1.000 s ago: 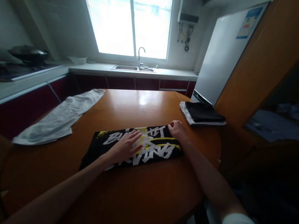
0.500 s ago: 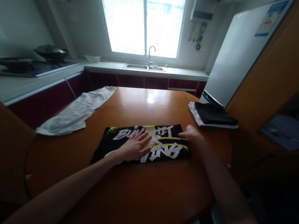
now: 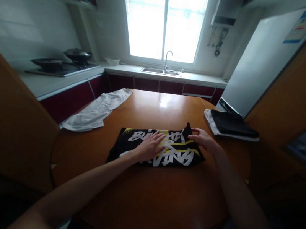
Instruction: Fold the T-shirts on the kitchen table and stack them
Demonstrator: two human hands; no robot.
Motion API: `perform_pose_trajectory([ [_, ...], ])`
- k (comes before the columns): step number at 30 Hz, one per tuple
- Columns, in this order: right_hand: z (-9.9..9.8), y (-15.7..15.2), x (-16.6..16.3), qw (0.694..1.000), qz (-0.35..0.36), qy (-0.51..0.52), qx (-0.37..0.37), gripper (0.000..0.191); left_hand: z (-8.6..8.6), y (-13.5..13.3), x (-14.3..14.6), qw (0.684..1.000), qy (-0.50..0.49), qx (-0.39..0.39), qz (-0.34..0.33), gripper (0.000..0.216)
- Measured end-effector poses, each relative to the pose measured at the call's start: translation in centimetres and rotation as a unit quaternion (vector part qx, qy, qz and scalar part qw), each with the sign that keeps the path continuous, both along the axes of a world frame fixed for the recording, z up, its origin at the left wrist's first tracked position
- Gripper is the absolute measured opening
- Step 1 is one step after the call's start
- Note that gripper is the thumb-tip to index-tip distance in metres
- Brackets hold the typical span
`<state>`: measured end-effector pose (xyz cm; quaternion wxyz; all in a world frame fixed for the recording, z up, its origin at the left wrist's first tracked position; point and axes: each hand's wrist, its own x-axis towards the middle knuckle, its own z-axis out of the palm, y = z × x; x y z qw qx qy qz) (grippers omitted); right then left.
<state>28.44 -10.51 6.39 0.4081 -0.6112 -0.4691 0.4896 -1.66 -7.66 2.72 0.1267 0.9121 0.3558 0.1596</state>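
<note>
A black garment with white and yellow lettering (image 3: 177, 155) lies folded into a long strip on the round wooden table (image 3: 142, 201). My left hand (image 3: 150, 149) lies flat on the middle of the strip, fingers stretched out. My right hand (image 3: 203, 139) pinches the strip's far right corner, which stands lifted a little off the table.
A white cloth (image 3: 98, 110) hangs over the table's left edge. A folded dark garment on a white one (image 3: 231, 124) sits at the table's right. A white fridge (image 3: 259, 65) stands behind it, a wooden panel (image 3: 3, 122) at left. A counter with a sink (image 3: 160, 71) runs under the window.
My right hand has closed on the strip's right corner and raised it. The left hand stays pressed on the middle. The view has shifted so the table sits further right.
</note>
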Motion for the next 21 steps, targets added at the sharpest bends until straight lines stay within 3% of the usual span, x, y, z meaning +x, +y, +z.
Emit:
perform_pose_trajectory([
  [4, 0.3, 0.1, -3.0, 0.998, 0.004, 0.043, 0.053, 0.062, 0.9, -0.6, 1.2, 0.984, -0.174, -0.044, -0.019, 0.053],
  [10, -0.6, 0.0, -9.3, 0.991, -0.017, -0.026, 0.132, 0.059, 0.6, -0.6, 2.4, 0.919, -0.34, -0.198, -0.038, 0.057],
  [13, -1.8, -0.3, -11.7, 0.986, 0.002, -0.017, 0.165, 0.058, -0.1, -0.2, 2.3, 0.909, -0.354, -0.221, -0.013, 0.053],
  [16, -2.8, -0.6, -12.9, 0.986, 0.021, 0.025, 0.163, 0.052, -0.7, 0.2, 1.9, 0.922, -0.325, -0.208, 0.02, 0.043],
  [21, -3.0, -0.6, -12.3, 0.973, -0.055, 0.104, 0.199, 0.043, -0.8, 0.3, 1.9, 0.933, -0.302, -0.189, 0.052, 0.04],
])
